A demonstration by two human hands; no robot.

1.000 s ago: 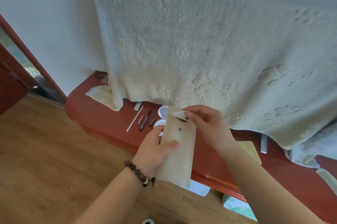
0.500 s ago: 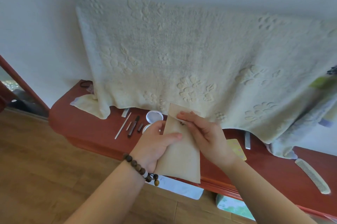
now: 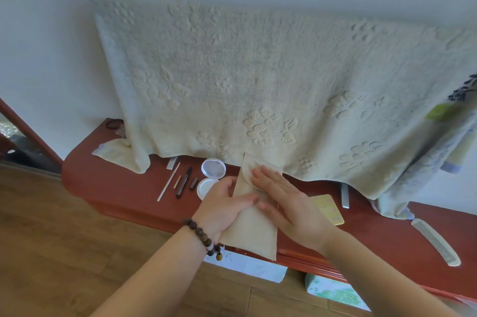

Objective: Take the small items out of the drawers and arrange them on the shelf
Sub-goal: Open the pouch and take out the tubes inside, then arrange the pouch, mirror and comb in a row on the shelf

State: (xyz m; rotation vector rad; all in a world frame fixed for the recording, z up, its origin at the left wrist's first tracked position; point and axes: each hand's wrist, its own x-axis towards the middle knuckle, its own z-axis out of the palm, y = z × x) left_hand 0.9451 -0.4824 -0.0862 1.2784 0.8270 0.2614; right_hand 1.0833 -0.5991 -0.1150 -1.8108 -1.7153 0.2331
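A beige fabric pouch [image 3: 254, 229] with a rounded flap is held over the front of the red wooden shelf [image 3: 111, 182]. My left hand [image 3: 223, 209] grips its left edge, thumb on top, a bead bracelet on that wrist. My right hand [image 3: 286, 203] lies flat on the pouch, straight fingers pressing the flap down. On the shelf to the left lie a thin white stick [image 3: 169, 182], a dark pen-like stick [image 3: 183, 182], small dark pieces and an open round white compact [image 3: 213, 167]. A yellow card [image 3: 329, 209] and a white comb [image 3: 436, 241] lie to the right.
A cream embossed towel [image 3: 258, 84] hangs down the wall over the shelf's back edge. A black hair tie [image 3: 113, 123] lies at the shelf's far left. Two small metal bars [image 3: 344, 195] stand near the towel. Light packages [image 3: 335, 291] sit on the wood floor below.
My right hand has gone from pinching the pouch's flap at the snap to lying flat on it. The flap is now folded down. The view shifted right.
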